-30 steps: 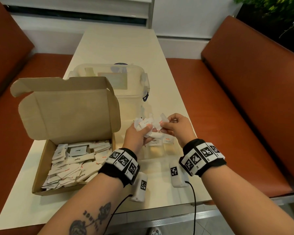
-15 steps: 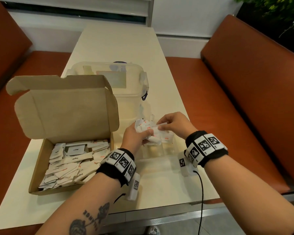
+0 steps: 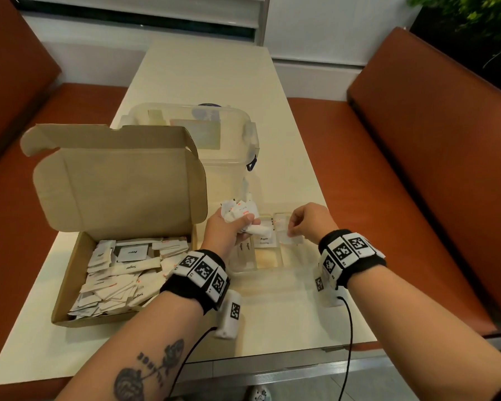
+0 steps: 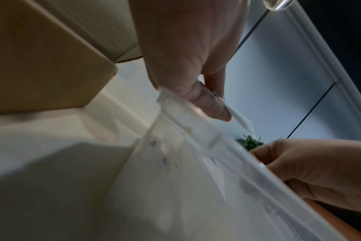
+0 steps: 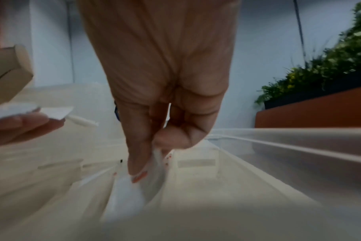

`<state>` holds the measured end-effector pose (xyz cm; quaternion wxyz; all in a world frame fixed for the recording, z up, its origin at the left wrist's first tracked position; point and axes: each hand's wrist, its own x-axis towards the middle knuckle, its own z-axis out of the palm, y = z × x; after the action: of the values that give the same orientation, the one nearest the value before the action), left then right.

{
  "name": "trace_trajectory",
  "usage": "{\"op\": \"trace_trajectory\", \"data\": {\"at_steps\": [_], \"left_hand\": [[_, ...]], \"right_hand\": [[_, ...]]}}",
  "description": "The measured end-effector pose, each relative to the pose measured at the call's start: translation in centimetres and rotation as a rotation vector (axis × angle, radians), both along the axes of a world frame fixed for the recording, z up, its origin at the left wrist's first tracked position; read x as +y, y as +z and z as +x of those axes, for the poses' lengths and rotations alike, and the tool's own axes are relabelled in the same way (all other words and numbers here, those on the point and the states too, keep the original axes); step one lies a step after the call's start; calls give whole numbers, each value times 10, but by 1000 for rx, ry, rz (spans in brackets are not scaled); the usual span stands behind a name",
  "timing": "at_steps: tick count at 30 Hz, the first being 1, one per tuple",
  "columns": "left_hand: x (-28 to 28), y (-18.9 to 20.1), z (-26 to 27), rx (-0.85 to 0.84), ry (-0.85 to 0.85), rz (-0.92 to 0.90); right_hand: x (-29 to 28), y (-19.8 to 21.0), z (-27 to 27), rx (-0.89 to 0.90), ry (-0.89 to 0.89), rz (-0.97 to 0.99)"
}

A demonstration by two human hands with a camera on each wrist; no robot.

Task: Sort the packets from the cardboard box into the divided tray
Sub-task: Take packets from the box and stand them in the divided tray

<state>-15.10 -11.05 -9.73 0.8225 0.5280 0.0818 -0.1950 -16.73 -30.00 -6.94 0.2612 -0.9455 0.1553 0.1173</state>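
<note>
An open cardboard box (image 3: 67, 287) at the left holds a pile of white packets (image 3: 122, 273). To its right lies the clear divided tray (image 3: 272, 274), with a few packets in its compartments. My left hand (image 3: 248, 225) grips a bunch of packets (image 3: 239, 214) above the tray's left part; the left wrist view shows packet edges (image 4: 238, 118) sticking out past the fingers. My right hand (image 3: 291, 235) reaches down into a right-hand compartment. There, thumb and forefinger pinch one white packet (image 5: 128, 195).
A clear lidded plastic container (image 3: 191, 134) stands behind the tray and the box's raised lid (image 3: 119, 180). Orange bench seats (image 3: 417, 169) flank the pale table (image 3: 203, 79). A green plant (image 5: 330, 62) is at the far right.
My right hand left the bunch and dropped to the right into the tray with one packet. My left hand sank slightly, still holding the bunch.
</note>
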Motion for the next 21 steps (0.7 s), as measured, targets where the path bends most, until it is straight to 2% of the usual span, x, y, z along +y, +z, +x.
{"op": "trace_trajectory", "data": {"at_steps": [9,21], "left_hand": [[0,0,0,-17,-10,24],[-1,1,-1,-44,-36,57]], "right_hand": [[6,-7,1,30,114,-203],[6,-16,-5,-42,147,-259]]}}
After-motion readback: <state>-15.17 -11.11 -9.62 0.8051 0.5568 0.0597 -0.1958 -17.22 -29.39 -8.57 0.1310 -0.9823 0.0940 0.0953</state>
